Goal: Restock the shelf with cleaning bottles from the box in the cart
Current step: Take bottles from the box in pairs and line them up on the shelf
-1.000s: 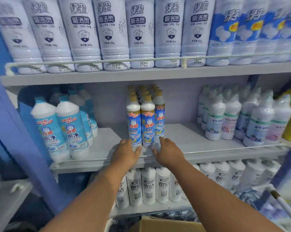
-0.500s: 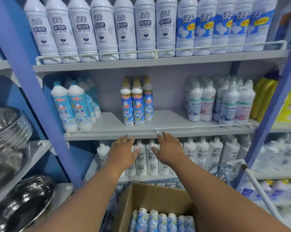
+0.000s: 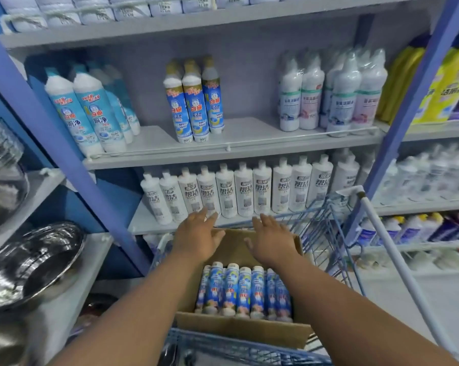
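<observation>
While both hands [image 3: 198, 240] [image 3: 272, 241] hover spread, empty, over box [image 3: 244, 331]: grey shelf [image 3: 249, 147], blue uprights [image 3: 64, 143].

Blue-purple metal uprights [image 3: 51, 133] frame grey shop shelving with a grey back panel [image 3: 249, 83], a side shelf on the left carries shiny stacked steel basins [image 3: 32, 262], and pale grey floor [image 3: 447, 299] shows lower right.

Left hand [image 3: 198, 240], right hand [image 3: 272, 243] spread, empty, over box [image 3: 239, 332] of bottles [image 3: 243, 290]
</observation>
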`<state>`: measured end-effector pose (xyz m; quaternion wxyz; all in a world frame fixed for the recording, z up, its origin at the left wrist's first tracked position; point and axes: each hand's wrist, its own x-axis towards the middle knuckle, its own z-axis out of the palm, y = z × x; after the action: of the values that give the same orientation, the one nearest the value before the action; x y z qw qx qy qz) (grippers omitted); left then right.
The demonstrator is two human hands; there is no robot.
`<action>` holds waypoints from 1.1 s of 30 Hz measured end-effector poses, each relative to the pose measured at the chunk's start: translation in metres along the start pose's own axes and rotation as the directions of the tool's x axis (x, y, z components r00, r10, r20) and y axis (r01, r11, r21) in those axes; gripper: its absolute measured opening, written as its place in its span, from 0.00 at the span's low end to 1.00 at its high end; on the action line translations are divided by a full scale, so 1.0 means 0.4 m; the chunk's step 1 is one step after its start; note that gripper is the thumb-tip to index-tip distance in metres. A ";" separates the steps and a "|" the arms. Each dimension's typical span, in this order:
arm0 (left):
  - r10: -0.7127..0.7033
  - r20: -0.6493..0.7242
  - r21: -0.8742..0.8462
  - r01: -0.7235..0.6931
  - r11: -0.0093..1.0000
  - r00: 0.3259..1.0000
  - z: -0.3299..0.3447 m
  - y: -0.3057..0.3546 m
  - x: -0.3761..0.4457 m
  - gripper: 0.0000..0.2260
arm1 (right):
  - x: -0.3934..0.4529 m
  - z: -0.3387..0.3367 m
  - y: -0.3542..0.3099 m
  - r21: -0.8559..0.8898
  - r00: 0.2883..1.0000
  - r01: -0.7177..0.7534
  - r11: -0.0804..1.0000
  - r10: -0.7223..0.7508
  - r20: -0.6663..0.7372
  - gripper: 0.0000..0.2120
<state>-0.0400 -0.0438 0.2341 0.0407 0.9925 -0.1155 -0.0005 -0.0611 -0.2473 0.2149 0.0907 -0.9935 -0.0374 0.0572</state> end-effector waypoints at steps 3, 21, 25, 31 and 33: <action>-0.013 0.067 -0.047 0.017 0.999 0.998 0.064 0.012 -0.010 0.29 | -0.018 0.059 0.026 0.008 0.998 -0.037 0.999 0.037 0.050 0.35; -0.051 0.572 -0.155 0.170 0.973 0.819 0.510 -0.060 0.067 0.30 | 0.052 0.421 0.131 0.077 0.819 -0.449 0.890 0.376 0.433 0.34; -0.095 0.628 -0.181 0.264 0.947 0.773 0.580 -0.071 0.085 0.29 | 0.080 0.484 0.124 0.106 0.741 -0.541 0.835 0.413 0.529 0.33; -0.155 0.745 -0.264 0.500 0.825 0.649 0.687 -0.084 0.106 0.24 | 0.130 0.620 0.101 0.210 0.604 -0.719 0.662 0.447 0.660 0.32; -0.214 0.769 -0.268 0.607 0.748 0.603 0.732 -0.085 0.104 0.24 | 0.149 0.657 0.102 0.238 0.561 -0.761 0.603 0.429 0.708 0.28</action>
<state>0.0053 -0.0439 -0.0602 0.2509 0.8665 0.1240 -0.4133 -0.0312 -0.2360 -0.0558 0.3134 -0.8067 0.3078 0.3953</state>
